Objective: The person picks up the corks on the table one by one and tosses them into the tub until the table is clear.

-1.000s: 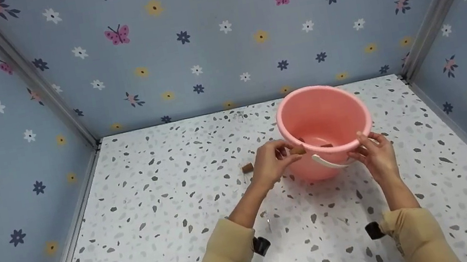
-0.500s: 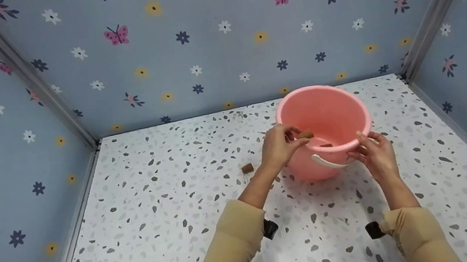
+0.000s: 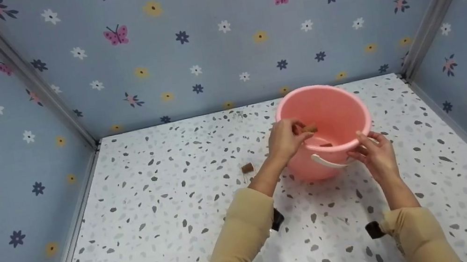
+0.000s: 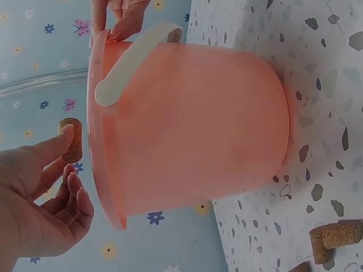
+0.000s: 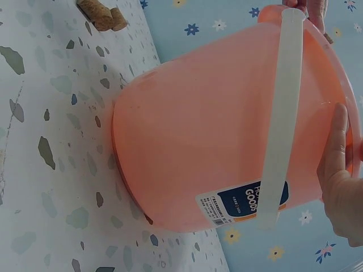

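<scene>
A pink bucket (image 3: 315, 168) with a white handle (image 3: 328, 161) stands upright on the speckled table. My left hand (image 3: 283, 139) reaches over its near left rim, a cork (image 3: 310, 129) pinched between thumb and fingers. In the left wrist view that cork (image 4: 72, 140) shows upright by the thumb, close to the rim. With my right hand (image 3: 379, 156) I hold the rim at the right, fingers outside it. Inside, a small brown piece (image 3: 326, 145) peeks above the near rim; most of the bucket's bottom is hidden.
Left of the bucket, another cork (image 3: 247, 168) lies on the table (image 3: 169, 198); the left wrist view shows corks (image 4: 342, 233) lying together there. Patterned blue panels (image 3: 221, 57) enclose the back and both sides. A label (image 5: 227, 205) is on the bucket's side.
My left hand has moved up and to the right with the cork, from outside the near rim to over the bucket's opening. The right hand and the bucket have stayed put.
</scene>
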The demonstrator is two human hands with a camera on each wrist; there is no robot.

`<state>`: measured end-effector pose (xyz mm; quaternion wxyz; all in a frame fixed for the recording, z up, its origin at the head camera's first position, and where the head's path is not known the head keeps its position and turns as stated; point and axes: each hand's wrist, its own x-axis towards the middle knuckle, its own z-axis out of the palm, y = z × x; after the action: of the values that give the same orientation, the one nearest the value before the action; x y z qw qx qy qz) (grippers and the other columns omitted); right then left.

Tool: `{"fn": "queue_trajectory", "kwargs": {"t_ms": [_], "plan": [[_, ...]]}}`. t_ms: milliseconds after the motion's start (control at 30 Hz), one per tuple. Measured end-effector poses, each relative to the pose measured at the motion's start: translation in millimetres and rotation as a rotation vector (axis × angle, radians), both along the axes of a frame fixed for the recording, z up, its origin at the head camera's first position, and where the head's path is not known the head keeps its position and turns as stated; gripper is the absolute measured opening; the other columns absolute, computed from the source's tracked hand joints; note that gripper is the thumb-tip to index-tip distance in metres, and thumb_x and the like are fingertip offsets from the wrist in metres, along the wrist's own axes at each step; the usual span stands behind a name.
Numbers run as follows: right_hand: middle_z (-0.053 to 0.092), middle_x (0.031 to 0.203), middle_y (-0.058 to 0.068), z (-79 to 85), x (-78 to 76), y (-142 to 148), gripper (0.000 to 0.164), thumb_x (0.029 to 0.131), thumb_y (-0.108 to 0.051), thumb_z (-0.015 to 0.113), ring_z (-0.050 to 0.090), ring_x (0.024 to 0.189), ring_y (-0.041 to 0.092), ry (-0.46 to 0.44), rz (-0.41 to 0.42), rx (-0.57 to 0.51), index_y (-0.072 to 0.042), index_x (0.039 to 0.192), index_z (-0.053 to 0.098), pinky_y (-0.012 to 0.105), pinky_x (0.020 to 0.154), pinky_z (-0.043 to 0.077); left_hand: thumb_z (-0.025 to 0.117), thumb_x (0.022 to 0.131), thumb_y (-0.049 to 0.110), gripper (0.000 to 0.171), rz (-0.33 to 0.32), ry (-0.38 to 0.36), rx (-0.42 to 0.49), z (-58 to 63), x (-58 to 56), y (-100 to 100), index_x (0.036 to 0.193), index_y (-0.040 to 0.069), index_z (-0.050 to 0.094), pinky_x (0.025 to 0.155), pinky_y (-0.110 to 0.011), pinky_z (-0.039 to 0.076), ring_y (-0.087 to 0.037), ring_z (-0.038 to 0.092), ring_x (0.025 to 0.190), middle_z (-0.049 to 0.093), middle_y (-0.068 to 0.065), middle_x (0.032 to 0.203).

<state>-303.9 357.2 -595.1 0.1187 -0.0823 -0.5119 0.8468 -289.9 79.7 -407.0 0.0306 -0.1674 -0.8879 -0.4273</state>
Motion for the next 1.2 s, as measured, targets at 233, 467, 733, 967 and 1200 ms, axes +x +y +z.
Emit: {"fn": "queue_trajectory", "kwargs": {"t_ms": [233, 467, 733, 967, 1200], "plan": [[0.058, 0.098, 0.022, 26.8, 15.5, -13, 0.043, 0.082, -0.015, 0.063, 0.062, 0.083, 0.032, 0.020, 0.033, -0.040, -0.003, 0.115, 0.037, 0.039, 0.068, 0.050, 0.073, 0.072, 0.025, 0.048, 0.025, -0.012, 0.003, -4.1, -1.6, 1, 0.113, 0.005, 0.058, 0.052, -0.017, 0.038, -0.008, 0.048, 0.059, 0.056, -0.002, 0.070], [0.063, 0.076, 0.009, 128.2, 69.8, -70, 0.036, 0.083, -0.010, 0.061, 0.062, 0.064, 0.017, -0.059, 0.015, -0.070, -0.002, 0.106, 0.035, 0.027, 0.058, 0.051, 0.070, 0.075, 0.025, 0.050, 0.027, -0.032, 0.065, -5.7, -0.6, -6, 0.116, 0.002, 0.054, 0.053, -0.017, 0.039, -0.010, 0.049, 0.061, 0.059, -0.011, 0.079], [0.062, 0.073, 0.008, 133.8, 71.8, -72, 0.031, 0.086, -0.009, 0.056, 0.061, 0.062, 0.017, -0.111, 0.008, -0.091, -0.002, 0.107, 0.034, 0.026, 0.058, 0.051, 0.068, 0.078, 0.023, 0.045, 0.014, -0.010, 0.099, -7.8, 1.4, -17, 0.115, 0.002, 0.054, 0.054, -0.017, 0.039, -0.009, 0.050, 0.063, 0.059, -0.008, 0.078], [0.061, 0.075, 0.008, 132.9, 71.0, -72, 0.035, 0.084, -0.011, 0.059, 0.061, 0.063, 0.016, -0.112, -0.002, -0.081, -0.002, 0.107, 0.033, 0.026, 0.058, 0.051, 0.068, 0.078, 0.024, 0.044, 0.024, 0.040, 0.134, -19.7, 4.1, -31, 0.112, -0.001, 0.055, 0.052, -0.017, 0.037, -0.008, 0.047, 0.060, 0.056, -0.003, 0.071], [0.060, 0.074, 0.008, 131.8, 70.0, -72, 0.034, 0.085, -0.009, 0.058, 0.061, 0.062, 0.017, -0.112, -0.001, -0.096, -0.002, 0.106, 0.034, 0.026, 0.057, 0.051, 0.067, 0.079, 0.024, 0.041, 0.068, 0.033, 0.101, -31.9, 2.4, -45, 0.111, 0.002, 0.057, 0.050, -0.018, 0.035, -0.009, 0.045, 0.057, 0.053, -0.001, 0.069]]}}
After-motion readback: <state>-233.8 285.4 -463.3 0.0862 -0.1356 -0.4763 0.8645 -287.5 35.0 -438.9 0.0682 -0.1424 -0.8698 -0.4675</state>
